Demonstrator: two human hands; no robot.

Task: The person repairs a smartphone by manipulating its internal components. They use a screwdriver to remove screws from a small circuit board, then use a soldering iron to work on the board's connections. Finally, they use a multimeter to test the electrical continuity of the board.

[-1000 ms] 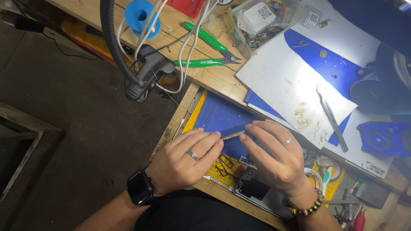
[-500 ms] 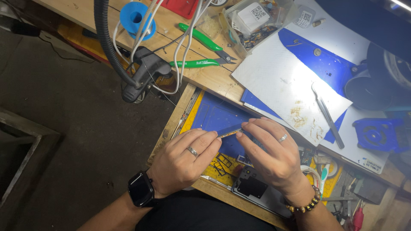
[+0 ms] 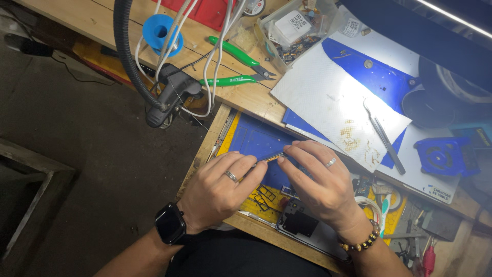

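Since the earlier pictures the hands have shifted slightly toward the near edge of the blue mat (image 3: pixel 256 139), and the thin strip between them now lies more level. The left hand (image 3: pixel 218 190) and the right hand (image 3: pixel 318 182) meet fingertip to fingertip over the mat, both pinching a thin metal strip (image 3: pixel 274 156), one at each end. Each grip is closed on the strip; what the strip is exactly is too small to tell. The left hand wears a ring and a black smartwatch (image 3: pixel 169 224) on the wrist; the right wears a ring and a beaded bracelet (image 3: pixel 361 242).

Just below the hands lies an opened phone (image 3: pixel 302 225) on the yellow-edged part of the mat, partly hidden under the right wrist. Farther up the desk (image 3: pixel 241 95) lie green-handled cutters (image 3: pixel 236 66), a blue spool (image 3: pixel 159 32), white cables (image 3: pixel 218 41) and a black gooseneck clamp (image 3: pixel 166 97). To the right, tweezers (image 3: pixel 384 138) rest on a white sheet (image 3: pixel 333 100), near a blue plastic holder (image 3: pixel 443 156).
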